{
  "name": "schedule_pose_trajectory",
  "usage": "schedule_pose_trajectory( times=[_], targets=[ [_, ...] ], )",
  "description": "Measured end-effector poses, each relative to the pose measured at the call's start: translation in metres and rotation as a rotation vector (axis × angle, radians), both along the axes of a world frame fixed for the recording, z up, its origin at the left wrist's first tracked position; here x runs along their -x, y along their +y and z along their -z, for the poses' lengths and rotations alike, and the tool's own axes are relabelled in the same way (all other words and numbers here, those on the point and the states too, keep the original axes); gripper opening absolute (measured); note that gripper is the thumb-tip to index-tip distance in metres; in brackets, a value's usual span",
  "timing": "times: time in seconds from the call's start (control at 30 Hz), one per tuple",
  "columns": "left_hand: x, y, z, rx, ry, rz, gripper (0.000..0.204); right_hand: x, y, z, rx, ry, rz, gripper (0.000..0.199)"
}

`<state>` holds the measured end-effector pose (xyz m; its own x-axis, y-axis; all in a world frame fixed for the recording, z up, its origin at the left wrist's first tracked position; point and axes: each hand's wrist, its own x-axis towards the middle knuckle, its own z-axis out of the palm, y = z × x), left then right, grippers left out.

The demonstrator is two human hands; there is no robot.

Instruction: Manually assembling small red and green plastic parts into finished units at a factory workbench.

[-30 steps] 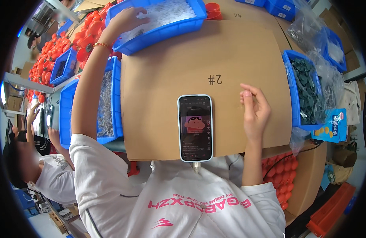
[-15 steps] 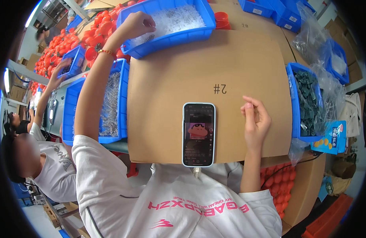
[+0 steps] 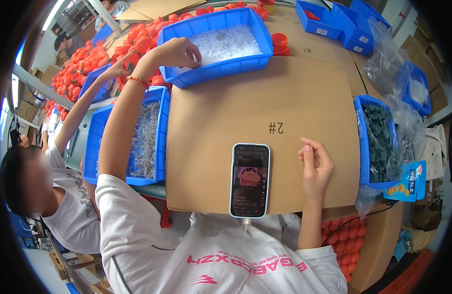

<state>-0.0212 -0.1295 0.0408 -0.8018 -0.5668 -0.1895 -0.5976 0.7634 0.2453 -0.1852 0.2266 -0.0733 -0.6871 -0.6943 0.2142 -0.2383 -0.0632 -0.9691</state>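
My left hand is over the left end of a blue bin filled with small white plastic pieces. Its fingers are bent and drawn together, and whatever is between the tips is too small to name. Low over the cardboard sheet, my right hand is loosely closed, its index finger crooked above the thumb; anything inside it is hidden. A phone in a pale blue case lies left of that hand, its screen lit and a plug at its lower end.
Small metal springs fill a blue bin at left, under my forearm. Dark green parts fill another at right, beside a blue pouch. Red cups are heaped far left, where a co-worker reaches forward.
The whole view has shifted, so the table sits lower in it. My left hand has sunk toward the bin's near wall. The co-worker's hand has moved from a blue bin to the red cups.
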Motion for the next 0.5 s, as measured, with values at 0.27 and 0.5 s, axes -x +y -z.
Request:
schedule_pose_trajectory(
  times=[0.27, 0.5],
  targets=[
    [0.005, 0.006, -0.005, 0.193, 0.081, 0.08, 0.019, 0.0, 0.001, 0.0, -0.001, 0.004, 0.001, 0.016],
    [-0.001, 0.005, 0.001, 0.167, 0.12, 0.114, 0.022, -0.002, 0.0, 0.001, 0.004, 0.005, -0.007, 0.015]
  ],
)
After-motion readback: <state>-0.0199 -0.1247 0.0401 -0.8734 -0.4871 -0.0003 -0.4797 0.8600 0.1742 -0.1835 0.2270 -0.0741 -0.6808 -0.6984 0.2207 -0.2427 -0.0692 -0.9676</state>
